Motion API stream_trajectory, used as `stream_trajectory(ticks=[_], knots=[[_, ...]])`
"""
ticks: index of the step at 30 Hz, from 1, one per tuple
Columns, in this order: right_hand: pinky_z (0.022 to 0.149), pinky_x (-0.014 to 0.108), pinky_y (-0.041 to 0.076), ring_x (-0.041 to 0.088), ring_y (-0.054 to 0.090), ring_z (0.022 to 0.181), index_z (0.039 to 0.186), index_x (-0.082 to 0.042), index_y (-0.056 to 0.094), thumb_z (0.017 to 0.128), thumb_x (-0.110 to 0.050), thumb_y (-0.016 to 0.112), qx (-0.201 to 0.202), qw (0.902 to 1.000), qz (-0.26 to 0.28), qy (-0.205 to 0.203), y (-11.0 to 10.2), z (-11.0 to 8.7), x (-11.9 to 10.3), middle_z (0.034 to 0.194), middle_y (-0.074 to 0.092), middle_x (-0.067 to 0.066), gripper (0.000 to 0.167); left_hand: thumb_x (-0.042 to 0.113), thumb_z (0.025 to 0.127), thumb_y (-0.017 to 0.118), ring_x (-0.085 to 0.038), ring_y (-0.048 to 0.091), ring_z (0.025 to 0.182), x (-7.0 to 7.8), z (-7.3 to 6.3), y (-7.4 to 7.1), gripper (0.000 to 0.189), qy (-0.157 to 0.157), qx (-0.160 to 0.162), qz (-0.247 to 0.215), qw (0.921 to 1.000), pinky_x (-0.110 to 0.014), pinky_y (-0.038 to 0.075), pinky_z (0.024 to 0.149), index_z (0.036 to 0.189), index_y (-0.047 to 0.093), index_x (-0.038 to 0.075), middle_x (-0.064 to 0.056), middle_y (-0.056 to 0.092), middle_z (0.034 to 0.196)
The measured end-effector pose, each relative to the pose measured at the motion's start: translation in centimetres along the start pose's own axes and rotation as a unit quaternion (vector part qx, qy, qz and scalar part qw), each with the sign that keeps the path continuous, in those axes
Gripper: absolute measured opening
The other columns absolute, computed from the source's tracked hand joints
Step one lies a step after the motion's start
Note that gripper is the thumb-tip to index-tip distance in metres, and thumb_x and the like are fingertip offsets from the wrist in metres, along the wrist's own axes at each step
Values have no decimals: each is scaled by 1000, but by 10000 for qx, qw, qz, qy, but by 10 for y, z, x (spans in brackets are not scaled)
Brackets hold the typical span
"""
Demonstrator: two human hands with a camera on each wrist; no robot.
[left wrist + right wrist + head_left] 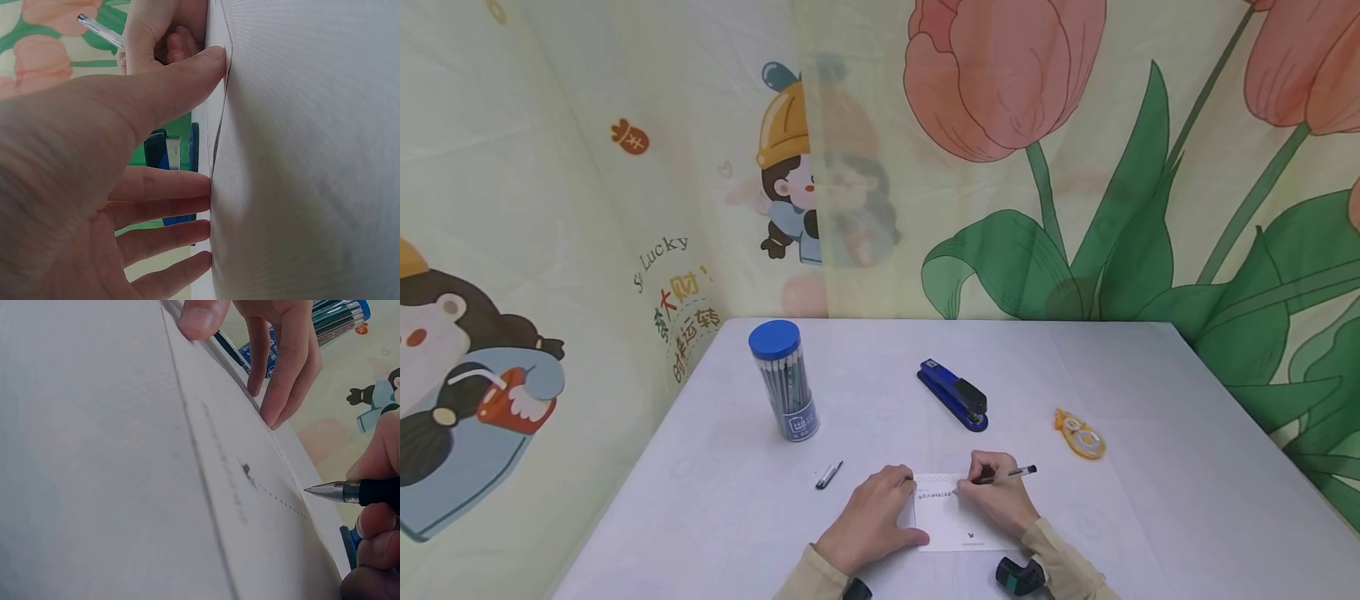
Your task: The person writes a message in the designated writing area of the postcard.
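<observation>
My right hand [1002,495] pinches a pen [1017,472] with a dark grip and clear barrel. Its metal tip [322,490] points at the upper part of a white paper sheet [943,525], where a short line of dark writing runs along the top. A small dark mark and faint print show near the sheet's lower edge. My left hand [880,517] lies along the left edge of the paper, its fingers spread and fairly straight. In the left wrist view the left thumb [200,65] presses on the sheet's edge and the other fingertips touch the surface.
A pen cap [829,475] lies left of the left hand. Behind it stands a blue-lidded tub of pencils [786,392]. A blue stapler [953,396] sits beyond the paper, and a yellow correction tape [1081,434] to the right. Printed curtains hang round the white table [700,500].
</observation>
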State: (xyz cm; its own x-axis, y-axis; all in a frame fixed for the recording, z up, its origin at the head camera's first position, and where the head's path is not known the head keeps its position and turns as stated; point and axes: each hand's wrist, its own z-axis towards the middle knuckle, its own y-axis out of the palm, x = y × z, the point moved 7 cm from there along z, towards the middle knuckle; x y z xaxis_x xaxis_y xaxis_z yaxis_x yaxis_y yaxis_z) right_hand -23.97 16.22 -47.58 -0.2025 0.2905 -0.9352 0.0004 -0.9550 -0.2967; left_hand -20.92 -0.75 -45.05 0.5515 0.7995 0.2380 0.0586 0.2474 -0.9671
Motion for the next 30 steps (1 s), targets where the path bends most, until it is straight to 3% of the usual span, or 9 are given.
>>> stream_trajectory(ticks=[9, 20, 30], knots=[[55, 16, 34, 7, 44, 57, 60, -2, 47, 65, 16, 64, 43, 9997, -163, 153, 2, 1, 5, 59, 48, -2, 25, 51, 71, 79, -16, 56, 110, 0, 0, 0, 68, 43, 42, 56, 10000, -31, 50, 95, 116, 67, 2, -3, 61, 117], [53, 16, 33, 4, 42, 57, 58, -4, 44, 64, 17, 60, -99, 9997, -187, -109, 2, -8, -31, 58, 46, 1, 28, 52, 70, 80, -16, 56, 110, 1, 0, -1, 68, 14, 69, 57, 10000, -31, 50, 95, 116, 68, 2, -3, 61, 116], [55, 16, 33, 5, 43, 57, 58, -3, 44, 65, 17, 60, -144, 9997, -193, 56, 3, -7, -28, 58, 47, 2, 27, 52, 71, 79, -16, 56, 110, 1, 0, -1, 68, 25, 76, 85, 9999, -31, 49, 95, 115, 68, 2, -3, 61, 116]])
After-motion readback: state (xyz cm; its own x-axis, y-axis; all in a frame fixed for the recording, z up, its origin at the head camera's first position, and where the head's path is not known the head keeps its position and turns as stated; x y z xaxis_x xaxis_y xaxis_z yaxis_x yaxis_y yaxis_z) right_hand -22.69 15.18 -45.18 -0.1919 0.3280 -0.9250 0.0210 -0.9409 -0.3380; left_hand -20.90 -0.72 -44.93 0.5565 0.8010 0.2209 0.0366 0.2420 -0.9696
